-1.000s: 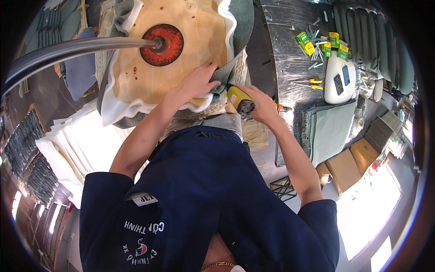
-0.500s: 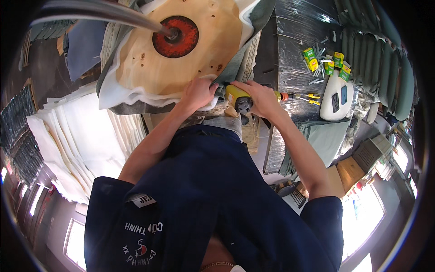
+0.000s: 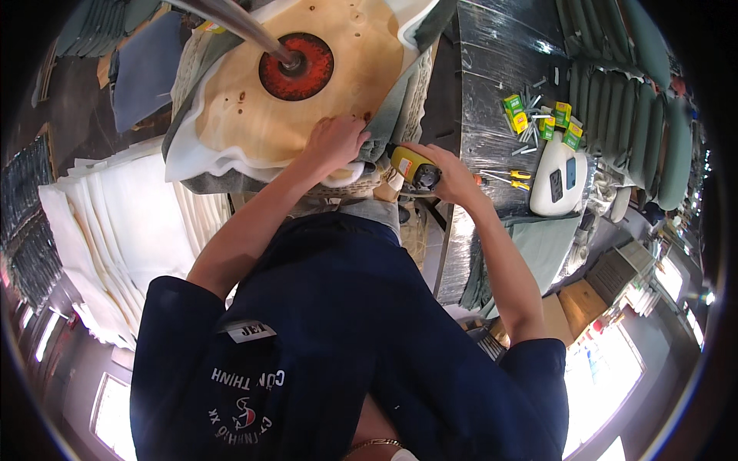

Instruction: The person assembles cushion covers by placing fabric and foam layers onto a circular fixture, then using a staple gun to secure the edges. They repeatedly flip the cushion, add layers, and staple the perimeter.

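Observation:
In front of me lies a pale wooden seat panel (image 3: 231,127) with white padding (image 3: 201,163) and green-grey fabric (image 3: 400,100) around its edges. My left hand (image 3: 336,144) is closed at the panel's near right edge, its fingertips pinching the folded fabric. Close beside it, my right hand (image 3: 452,173) grips a yellow staple gun (image 3: 411,167) with a black end cap. The gun's nose is at the fabric edge, but the exact contact is hidden. A red disc (image 3: 314,65) on a metal rod (image 3: 238,23) bears on the panel's middle.
On the film-wrapped table (image 3: 496,65) to the right lie green-yellow boxes (image 3: 515,111), loose staple strips (image 3: 529,132), yellow-handled tools (image 3: 520,179) and a white pad (image 3: 550,192) carrying two dark phone-like objects. White sheets (image 3: 131,223) are stacked at left. Green cushions (image 3: 626,123) stand far right.
The staple gun has tilted and moved slightly right, away from my left hand. My left hand has shifted a little farther up the panel's edge, still at the fabric.

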